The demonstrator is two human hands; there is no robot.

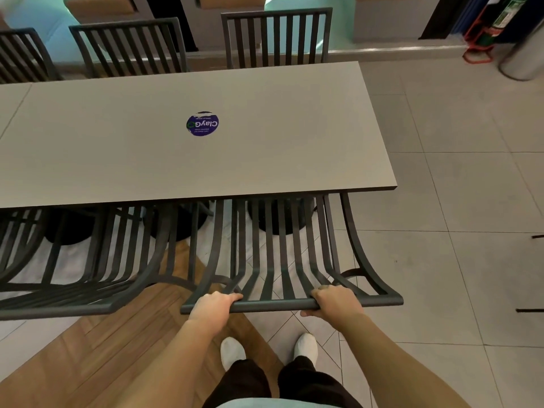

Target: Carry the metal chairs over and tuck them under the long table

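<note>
A dark metal slatted chair (282, 260) stands at the near side of the long grey table (265, 154), its seat mostly under the tabletop near the right end. My left hand (213, 304) grips the chair's top rail toward its left end. My right hand (335, 300) grips the same rail toward its right end. A second metal chair (97, 260) stands to its left, also under the table edge. More chairs (276, 36) line the far side.
A round purple sticker (202, 124) lies on the tabletop. Black table bases (276, 219) stand underneath. A red stand and a metal cylinder (524, 54) are at the far right. Pale tile floor (459, 172) extends right; a wooden floor patch lies under my feet.
</note>
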